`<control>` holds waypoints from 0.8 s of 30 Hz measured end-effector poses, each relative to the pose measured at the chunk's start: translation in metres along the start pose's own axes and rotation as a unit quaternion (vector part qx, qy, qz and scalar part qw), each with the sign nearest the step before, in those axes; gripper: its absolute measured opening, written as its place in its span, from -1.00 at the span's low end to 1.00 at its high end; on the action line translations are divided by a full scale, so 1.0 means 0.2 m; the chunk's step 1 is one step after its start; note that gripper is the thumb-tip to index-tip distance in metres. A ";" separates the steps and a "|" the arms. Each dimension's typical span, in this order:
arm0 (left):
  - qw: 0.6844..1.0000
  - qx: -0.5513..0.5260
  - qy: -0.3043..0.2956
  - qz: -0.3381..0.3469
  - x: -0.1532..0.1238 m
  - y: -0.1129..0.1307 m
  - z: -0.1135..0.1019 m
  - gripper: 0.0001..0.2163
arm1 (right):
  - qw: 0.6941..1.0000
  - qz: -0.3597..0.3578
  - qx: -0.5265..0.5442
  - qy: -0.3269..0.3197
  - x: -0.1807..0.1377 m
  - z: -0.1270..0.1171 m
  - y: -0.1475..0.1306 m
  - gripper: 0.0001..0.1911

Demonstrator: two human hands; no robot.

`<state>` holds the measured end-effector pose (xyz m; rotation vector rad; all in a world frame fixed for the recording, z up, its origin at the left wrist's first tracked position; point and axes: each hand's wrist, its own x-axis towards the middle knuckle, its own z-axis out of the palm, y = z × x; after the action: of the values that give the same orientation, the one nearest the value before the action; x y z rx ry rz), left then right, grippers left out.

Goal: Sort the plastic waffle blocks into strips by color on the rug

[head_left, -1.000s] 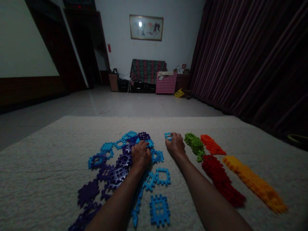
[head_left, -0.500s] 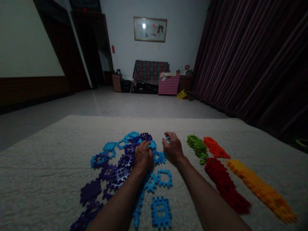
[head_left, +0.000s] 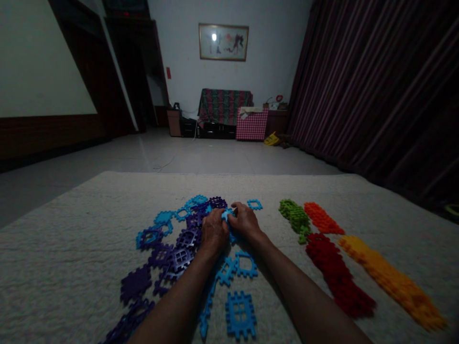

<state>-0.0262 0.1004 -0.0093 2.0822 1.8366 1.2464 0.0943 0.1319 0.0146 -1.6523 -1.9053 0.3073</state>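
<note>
A loose pile of blue and purple interlocking plastic tiles point(head_left: 175, 243) lies on a cream rug point(head_left: 71, 248). My left hand point(head_left: 214, 232) rests curled on the pile's right part. My right hand point(head_left: 245, 221) sits beside it, and the fingers of both close on a light blue tile point(head_left: 226, 216) between them. One small light blue tile point(head_left: 255, 204) lies alone on the rug, just beyond my right hand. A larger blue tile point(head_left: 240, 315) lies near the front, between my forearms.
To the right lie sorted rows of tiles: green point(head_left: 296, 219), orange point(head_left: 321, 218), red point(head_left: 337, 274) and yellow point(head_left: 392, 282). Beyond the rug are a grey floor, a covered cabinet point(head_left: 223, 107), a checked box point(head_left: 251, 124) and dark curtains point(head_left: 376, 86).
My right hand has let go of a small light blue tile at the far right of the pile and moved left to meet my left hand on another blue tile.
</note>
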 end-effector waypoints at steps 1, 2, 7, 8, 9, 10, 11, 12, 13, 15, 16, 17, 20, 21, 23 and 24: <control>1.000 0.002 0.006 -0.001 0.00 0.00 0.00 -0.64 | 1.000 0.012 0.016 0.008 0.01 0.01 0.00 -0.61; 1.000 0.003 0.011 -0.003 0.00 0.00 0.01 -0.63 | 0.999 0.026 0.036 0.016 0.02 0.01 0.00 -0.61; 0.999 0.000 0.034 -0.002 0.00 -0.02 0.04 -0.57 | 0.989 0.064 0.121 0.062 0.07 -0.04 0.04 -0.67; 0.999 0.000 0.037 0.000 0.00 -0.02 0.05 -0.57 | 0.989 0.050 0.111 0.087 0.07 -0.06 0.04 -0.69; 0.999 0.002 0.041 0.002 0.00 -0.02 0.05 -0.57 | 0.989 0.029 0.089 0.114 0.07 -0.08 0.05 -0.70; 0.999 0.004 0.043 0.004 -0.01 -0.03 0.05 -0.57 | 0.989 0.005 0.059 0.138 0.07 -0.09 0.05 -0.71; 0.999 0.006 0.045 0.007 -0.01 -0.03 0.05 -0.57 | 0.988 -0.019 0.025 0.153 0.06 -0.10 0.05 -0.71; 0.999 0.006 0.045 0.009 -0.01 -0.03 0.06 -0.57 | 0.987 -0.039 -0.007 0.153 0.05 -0.11 0.05 -0.70; 0.999 0.006 0.044 0.012 -0.01 -0.03 0.06 -0.57 | 0.988 -0.055 -0.032 0.141 0.04 -0.11 0.04 -0.69; 0.999 0.005 0.045 0.014 -0.01 -0.03 0.06 -0.58 | 0.991 -0.071 -0.060 0.101 0.02 -0.12 0.04 -0.67; 0.999 0.005 0.047 0.015 -0.02 -0.03 0.06 -0.58 | 0.992 -0.071 -0.064 0.083 0.02 -0.11 0.04 -0.65; 0.999 0.005 0.050 0.015 -0.02 -0.03 0.06 -0.59 | 0.993 -0.068 -0.066 0.066 0.01 -0.11 0.05 -0.61; 0.999 0.005 0.049 0.014 -0.01 -0.03 0.06 -0.59 | 0.995 -0.050 -0.079 0.024 0.01 -0.10 0.08 -0.49; 0.999 0.006 0.045 0.013 -0.01 -0.03 0.06 -0.59 | 0.995 -0.046 -0.088 0.008 0.01 -0.09 0.09 -0.48; 0.999 0.007 0.038 0.009 -0.01 -0.02 0.05 -0.60 | 0.993 -0.038 -0.107 -0.019 0.01 -0.08 0.10 -0.51; 0.999 0.007 0.034 0.008 -0.01 -0.02 0.04 -0.60 | 0.992 -0.033 -0.115 -0.028 0.01 -0.08 0.09 -0.53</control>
<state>-0.0239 0.1031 -0.0187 2.0898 1.8658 1.3287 0.1188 0.1340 0.0180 -1.7369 -2.0985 0.1103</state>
